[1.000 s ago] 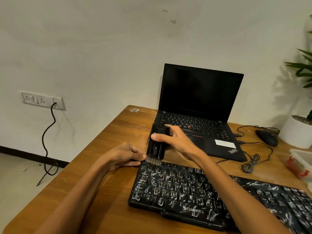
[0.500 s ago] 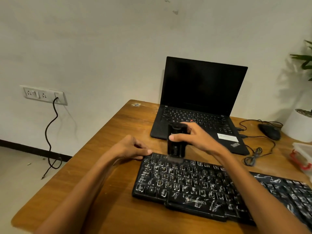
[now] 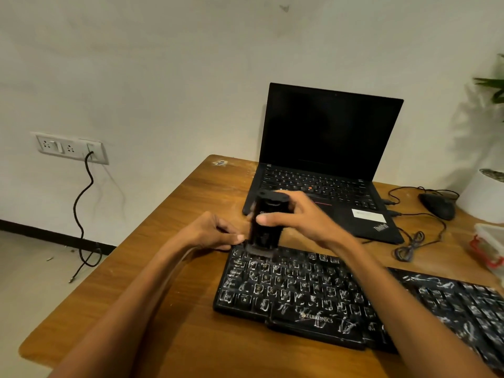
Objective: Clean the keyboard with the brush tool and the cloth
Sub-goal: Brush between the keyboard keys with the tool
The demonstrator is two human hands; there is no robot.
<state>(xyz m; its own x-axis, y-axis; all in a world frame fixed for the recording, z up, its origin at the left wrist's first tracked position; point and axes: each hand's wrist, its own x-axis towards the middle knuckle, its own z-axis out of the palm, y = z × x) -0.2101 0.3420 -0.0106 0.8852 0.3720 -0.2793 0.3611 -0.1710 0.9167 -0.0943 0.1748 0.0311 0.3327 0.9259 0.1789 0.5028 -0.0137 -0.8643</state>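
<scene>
The black keyboard (image 3: 327, 296), streaked with white grime, lies on the wooden worktop (image 3: 163, 282) close to the person. The right hand (image 3: 302, 219) is clamped around the black brush tool (image 3: 266, 225), thumb across its near face and fingers wrapped behind. The tool stands upright, its bristle end down on the top key row at the keyboard's 11 o'clock corner; the bristles are blurred. The left hand (image 3: 215, 233) sits at 9 o'clock from the brush, fingers curled, thumb tip against the keyboard's far-left corner. I cannot tell whether it really pinches the edge.

At 12 o'clock from the keyboard an open black laptop (image 3: 327, 165) has a dark screen. A black mouse (image 3: 436, 205) with its coiled cable lies at 2 o'clock, beside a white plant pot (image 3: 485, 197).
</scene>
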